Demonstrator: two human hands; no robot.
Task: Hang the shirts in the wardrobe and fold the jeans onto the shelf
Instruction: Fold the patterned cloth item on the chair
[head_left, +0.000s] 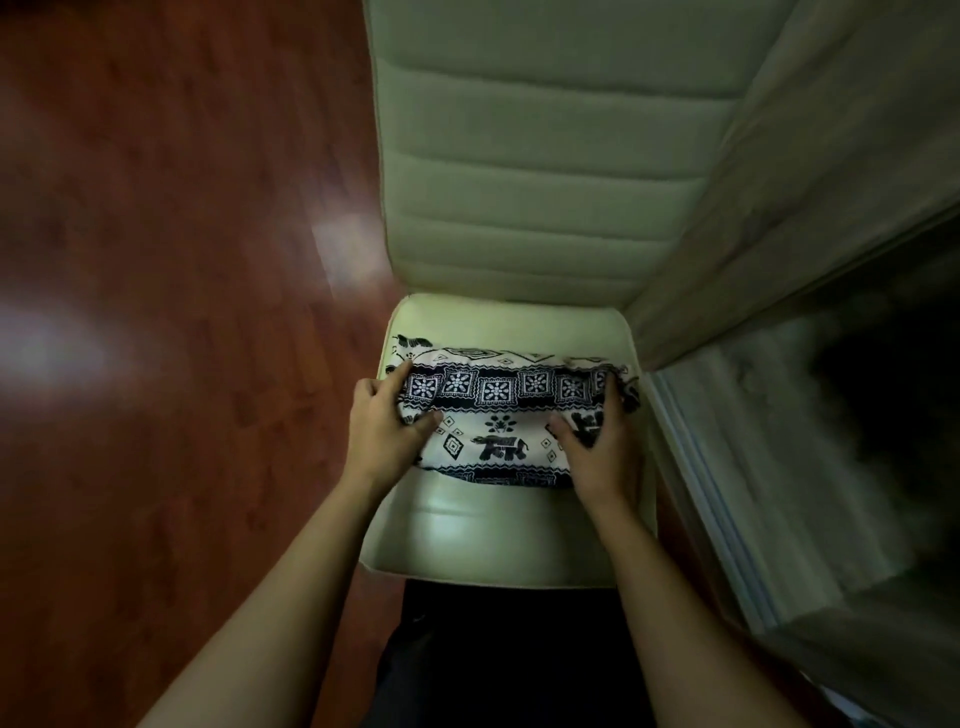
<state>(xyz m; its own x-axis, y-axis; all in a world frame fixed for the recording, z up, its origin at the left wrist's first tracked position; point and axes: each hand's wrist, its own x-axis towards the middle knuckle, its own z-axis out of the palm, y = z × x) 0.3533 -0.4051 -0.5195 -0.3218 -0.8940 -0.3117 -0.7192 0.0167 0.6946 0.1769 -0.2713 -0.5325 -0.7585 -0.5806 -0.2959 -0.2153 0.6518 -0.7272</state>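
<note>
Folded black-and-white elephant-print garment (498, 415) lies on chair (498, 540); left hand (382, 434) and right hand (602, 447) pinch its ends.

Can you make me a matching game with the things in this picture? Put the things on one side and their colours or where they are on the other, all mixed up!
Things:
1. folded elephant-print cloth
2. chair seat
3. wooden floor
4. left hand

Matches:
A. reddish brown and shiny
B. pale cream
C. black and white pattern
D. gripping the cloth's left end

Right pairs: 1-C, 2-B, 3-A, 4-D
</note>
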